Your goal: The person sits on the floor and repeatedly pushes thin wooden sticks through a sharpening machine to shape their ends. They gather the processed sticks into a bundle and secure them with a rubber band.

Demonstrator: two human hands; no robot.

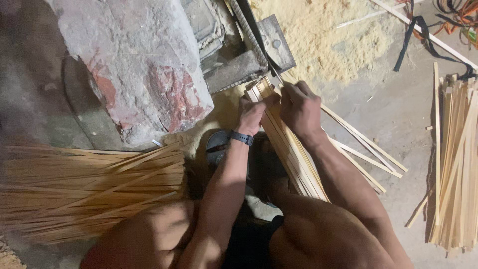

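Note:
A bundle of thin pale bamboo strips point(294, 159) runs from my lap up to a fixed metal blade point(256, 35) mounted beside a stone block point(139, 65). My left hand point(252, 115), with a dark watch on its wrist, grips the bundle's top end from the left. On the right side of that same end, my right hand point(299, 107) is closed over the strips, fingers pressed near the blade's edge. The strip ends touch the blade's metal mount point(276, 42).
A large pile of split strips point(84, 189) lies at the left. Another stack point(455, 164) lies at the right. A few loose strips point(366, 149) rest on the floor by my right arm. Sawdust point(318, 40) covers the ground behind the blade. Black straps point(413, 35) lie at the upper right.

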